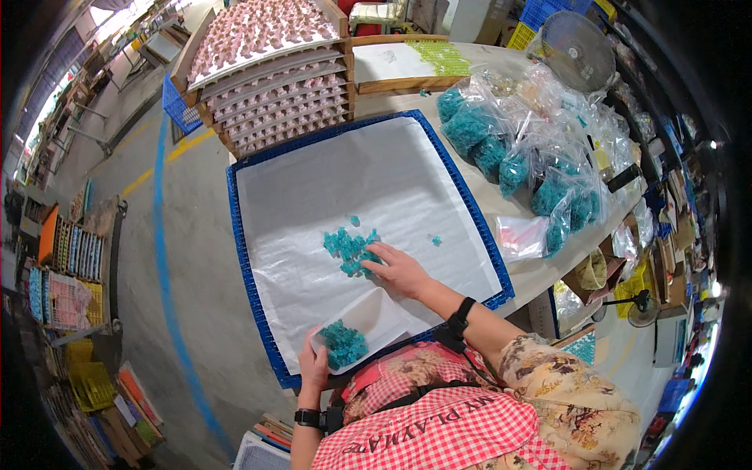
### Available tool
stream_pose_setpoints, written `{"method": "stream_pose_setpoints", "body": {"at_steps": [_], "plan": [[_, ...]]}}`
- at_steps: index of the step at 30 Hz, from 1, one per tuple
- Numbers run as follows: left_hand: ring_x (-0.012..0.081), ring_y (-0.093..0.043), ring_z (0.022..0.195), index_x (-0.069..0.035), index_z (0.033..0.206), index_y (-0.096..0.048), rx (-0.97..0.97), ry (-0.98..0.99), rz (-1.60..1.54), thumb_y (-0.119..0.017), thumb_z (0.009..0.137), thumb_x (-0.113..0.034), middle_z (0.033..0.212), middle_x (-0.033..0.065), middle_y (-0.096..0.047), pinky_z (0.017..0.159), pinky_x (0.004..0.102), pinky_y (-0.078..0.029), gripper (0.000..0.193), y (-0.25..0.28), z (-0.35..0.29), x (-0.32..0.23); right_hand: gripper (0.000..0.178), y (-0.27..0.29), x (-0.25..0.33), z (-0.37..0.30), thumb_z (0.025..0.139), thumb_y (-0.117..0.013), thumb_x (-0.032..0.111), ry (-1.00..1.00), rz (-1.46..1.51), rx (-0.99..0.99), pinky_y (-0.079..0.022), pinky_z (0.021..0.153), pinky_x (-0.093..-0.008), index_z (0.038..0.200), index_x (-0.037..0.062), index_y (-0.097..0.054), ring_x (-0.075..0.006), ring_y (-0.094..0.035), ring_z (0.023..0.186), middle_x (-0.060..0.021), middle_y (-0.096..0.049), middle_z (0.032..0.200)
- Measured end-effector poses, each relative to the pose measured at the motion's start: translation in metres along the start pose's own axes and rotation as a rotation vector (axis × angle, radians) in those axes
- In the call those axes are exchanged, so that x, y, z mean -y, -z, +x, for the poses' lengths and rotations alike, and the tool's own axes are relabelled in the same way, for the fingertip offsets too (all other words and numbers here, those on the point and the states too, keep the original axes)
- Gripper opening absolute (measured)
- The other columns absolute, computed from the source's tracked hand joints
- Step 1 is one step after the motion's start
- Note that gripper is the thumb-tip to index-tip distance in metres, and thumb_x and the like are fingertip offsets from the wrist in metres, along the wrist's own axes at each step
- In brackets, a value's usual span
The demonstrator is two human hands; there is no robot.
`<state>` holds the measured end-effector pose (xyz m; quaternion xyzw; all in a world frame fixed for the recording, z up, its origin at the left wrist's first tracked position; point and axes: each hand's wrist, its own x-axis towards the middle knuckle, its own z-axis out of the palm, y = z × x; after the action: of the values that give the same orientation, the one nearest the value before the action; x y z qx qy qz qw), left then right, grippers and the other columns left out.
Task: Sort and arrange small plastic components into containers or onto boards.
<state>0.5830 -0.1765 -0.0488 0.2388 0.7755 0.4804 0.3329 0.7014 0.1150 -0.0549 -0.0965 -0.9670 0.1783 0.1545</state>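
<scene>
My left hand (313, 362) is closed on the edge of a whitish bag or folded sheet (382, 316) at the near side of the blue-rimmed tray. A clump of small teal pieces (343, 345) lies in it; whether it is a bag or a sheet I cannot tell. My right hand (398, 270) lies low over the tray, fingers stretched out and apart. Its fingertips touch the right side of a loose heap of teal pieces (345, 247) on the tray's white lining (313, 184). A few stray pieces (436, 240) lie to the right. What the pieces are is too small to tell.
Stacked trays of pink pieces (274, 117) stand at the tray's far left edge. Clear bags of teal pieces (489, 149) crowd the table on the right, near a fan (580, 51). A blue rim (468, 196) borders the white lining.
</scene>
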Motion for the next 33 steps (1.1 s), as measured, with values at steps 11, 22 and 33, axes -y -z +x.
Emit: {"method": "stream_pose_setpoints", "body": {"at_steps": [11,22,33], "plan": [[0.0198,-0.06,0.09,-0.003,0.122,-0.053,0.006,-0.078,-0.078,-0.044,0.079,-0.009,0.1,0.0133,-0.064,0.083,0.0304,-0.046,0.044,0.002,0.002,-0.011,0.025,0.034,-0.014,-0.052,0.077,-0.067,0.004,-0.428,0.358,-0.226,-0.052,0.076,-0.034,0.102,0.0058,-0.063,-0.0284,-0.06,0.092,-0.0116,-0.059,0.102],[0.0202,-0.06,0.09,-0.003,0.122,-0.052,0.001,-0.111,-0.045,-0.044,0.08,-0.009,0.1,0.0139,-0.064,0.083,0.0309,-0.046,0.044,0.0,0.003,-0.004,0.013,0.014,-0.015,-0.032,0.078,-0.067,0.005,-0.205,0.226,-0.266,-0.052,0.063,-0.0283,0.091,0.0025,-0.067,-0.0222,-0.064,0.075,-0.0106,-0.065,0.091],[0.0198,-0.06,0.082,-0.004,0.121,-0.054,0.006,-0.079,0.003,-0.045,0.079,-0.011,0.093,0.0128,-0.065,0.076,0.0305,-0.047,0.043,0.002,0.002,-0.01,0.021,0.076,0.069,0.022,0.08,-0.072,0.014,-0.271,0.856,0.042,-0.051,0.071,-0.0305,0.096,0.0012,-0.067,-0.0176,-0.062,0.085,-0.009,-0.066,0.093]]}}
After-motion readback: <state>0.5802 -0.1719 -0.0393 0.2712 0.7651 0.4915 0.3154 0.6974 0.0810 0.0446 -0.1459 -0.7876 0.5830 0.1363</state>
